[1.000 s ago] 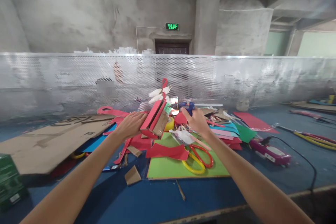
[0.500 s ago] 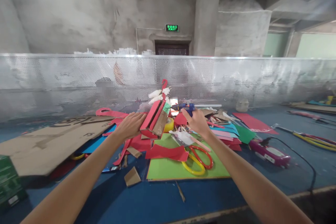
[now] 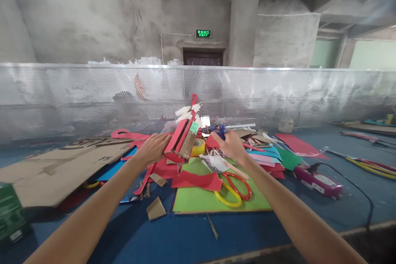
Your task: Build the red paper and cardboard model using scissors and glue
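Observation:
My left hand point(image 3: 155, 148) grips the left side of a red paper-covered cardboard box point(image 3: 176, 137), held tilted above the table. Bare brown cardboard shows on its right face, with a light green patch near the top. My right hand point(image 3: 232, 145) is wrapped round a blue hot glue gun point(image 3: 219, 130), a pale glue stick point(image 3: 243, 126) sticking out of its back. The gun's nozzle points left, close to the box's upper right edge; whether it touches, I cannot tell. Behind the box stands a red hook-shaped piece point(image 3: 194, 100) with white paper flowers point(image 3: 185, 111).
Scissors point(image 3: 230, 192) with red and yellow handles lie on green card point(image 3: 198, 202), beside a red strip point(image 3: 196, 180). A yellow tape roll point(image 3: 199, 147) sits behind. Flat cardboard point(image 3: 64, 169) is at left, a purple corded device point(image 3: 318, 181) at right. A perforated metal barrier point(image 3: 278, 86) runs along the back.
My right hand and the glue gun have shifted slightly left, and the gun sits a little lower and flatter. The box has tilted slightly in my left hand.

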`<state>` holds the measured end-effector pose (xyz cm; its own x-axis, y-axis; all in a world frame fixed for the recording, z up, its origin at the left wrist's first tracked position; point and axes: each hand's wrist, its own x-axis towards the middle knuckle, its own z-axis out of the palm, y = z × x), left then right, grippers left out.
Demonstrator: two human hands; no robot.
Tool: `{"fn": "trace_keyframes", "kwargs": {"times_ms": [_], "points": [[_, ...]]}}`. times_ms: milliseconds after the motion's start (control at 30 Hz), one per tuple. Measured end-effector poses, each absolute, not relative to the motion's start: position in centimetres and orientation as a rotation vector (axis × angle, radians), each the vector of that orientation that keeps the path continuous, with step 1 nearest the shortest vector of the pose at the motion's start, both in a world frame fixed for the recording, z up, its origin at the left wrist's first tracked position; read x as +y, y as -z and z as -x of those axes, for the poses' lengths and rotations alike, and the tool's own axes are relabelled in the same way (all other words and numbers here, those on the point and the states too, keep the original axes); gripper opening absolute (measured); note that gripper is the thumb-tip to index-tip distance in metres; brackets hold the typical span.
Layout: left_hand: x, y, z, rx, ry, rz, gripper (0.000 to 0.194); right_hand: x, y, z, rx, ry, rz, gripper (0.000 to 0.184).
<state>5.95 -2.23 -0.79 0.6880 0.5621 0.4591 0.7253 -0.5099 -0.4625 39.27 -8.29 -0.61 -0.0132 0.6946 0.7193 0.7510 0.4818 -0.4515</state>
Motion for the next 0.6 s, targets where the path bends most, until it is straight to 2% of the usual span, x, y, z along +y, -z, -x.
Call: {"fn": "trace_keyframes", "kwargs": {"times_ms": [300, 600], "points": [[-2.26, 0.84, -6.19, -1.016, 0.345, 2.252, 0.039, -8.14, 0.7, -39.45, -1.694, -0.002, 1.183, 0.049], [-2.86, 0.6, -6.8, -0.999, 0.368, 2.284, 0.036, -7.39, 0.82, -39.99, -1.632, 0.089, 1.235, 0.046]]}}
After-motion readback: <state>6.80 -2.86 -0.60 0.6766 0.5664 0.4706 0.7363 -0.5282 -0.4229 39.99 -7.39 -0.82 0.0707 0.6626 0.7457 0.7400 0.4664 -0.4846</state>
